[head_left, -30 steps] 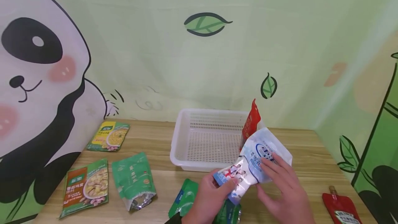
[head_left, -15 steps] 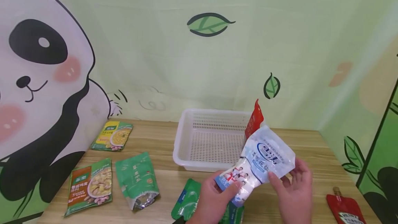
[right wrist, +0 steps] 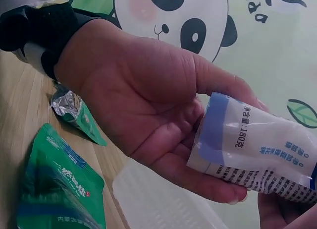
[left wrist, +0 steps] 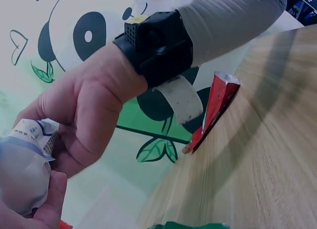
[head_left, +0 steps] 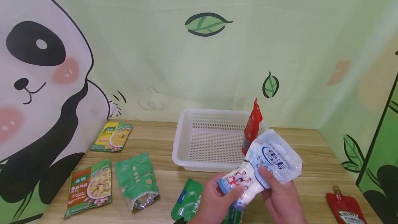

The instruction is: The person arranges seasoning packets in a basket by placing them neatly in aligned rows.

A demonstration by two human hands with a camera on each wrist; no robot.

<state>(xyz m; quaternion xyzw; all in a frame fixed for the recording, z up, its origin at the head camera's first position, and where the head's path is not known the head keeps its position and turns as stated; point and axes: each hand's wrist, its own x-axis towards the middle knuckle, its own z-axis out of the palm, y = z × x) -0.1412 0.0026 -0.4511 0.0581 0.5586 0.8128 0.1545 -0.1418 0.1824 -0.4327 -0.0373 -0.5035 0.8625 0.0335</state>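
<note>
A white and blue bag of salt [head_left: 273, 160] is held tilted in front of the basket, printed side up. My left hand [head_left: 217, 198] grips its narrow blue end, thumb across the printed picture and fingers behind. My right hand [head_left: 281, 196] holds the lower right side, thumb pressed on the front and fingers underneath. In the left wrist view, the right hand [left wrist: 86, 107] curls round the bag [left wrist: 25, 164]. From the right wrist view, the left hand [right wrist: 143, 95] pinches the bag's blue end [right wrist: 213, 120] between thumb and fingers.
A white plastic basket [head_left: 181, 163] stands behind the hands, with a red pouch [head_left: 253, 127] upright at its right. Green pouches [head_left: 186, 199] [head_left: 136, 180] and seasoning packets [head_left: 90, 187] [head_left: 113, 136] lie leftward and in front. A red ketchup pouch [head_left: 345, 206] lies at right.
My right hand shifts from flat fingers over the bag's face to its right edge, then to its lower side. The bag moves slightly right and down; the left hand keeps its grip.
</note>
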